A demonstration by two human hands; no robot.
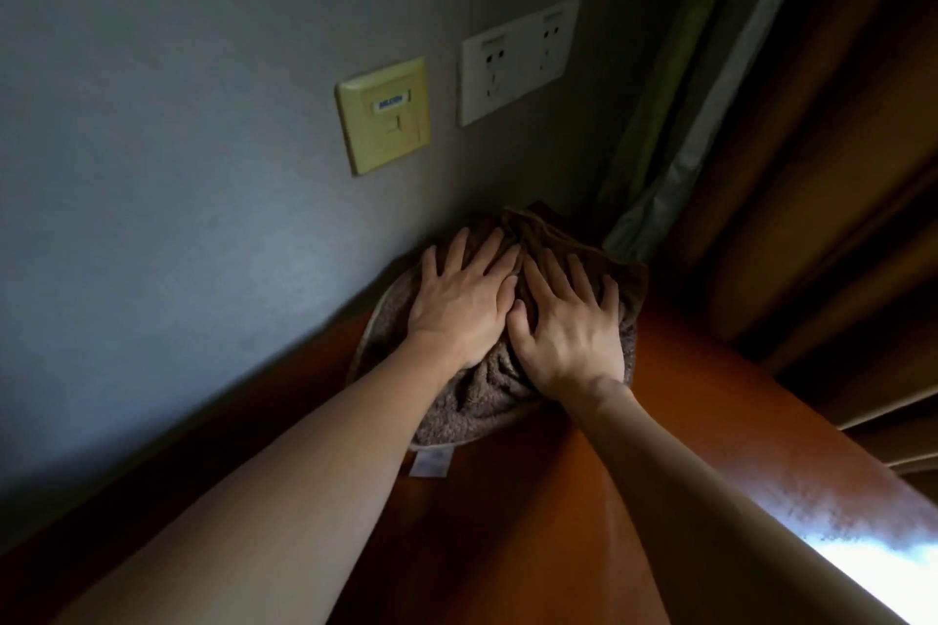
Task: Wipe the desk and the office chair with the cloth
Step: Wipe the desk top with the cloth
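The left hand [459,302] and right hand [568,330] lie flat side by side, fingers spread, pressing the brown terry cloth [477,401] into the far corner of the counter [507,523], against the wall. The blue label on the yellowed wall plate [383,117] is too blurred to read.

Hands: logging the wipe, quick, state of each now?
Left hand: open, pressing flat on the cloth.
Right hand: open, pressing on the cloth too.

Left grip [459,305], right grip [568,327] palm-down, fingers spread.
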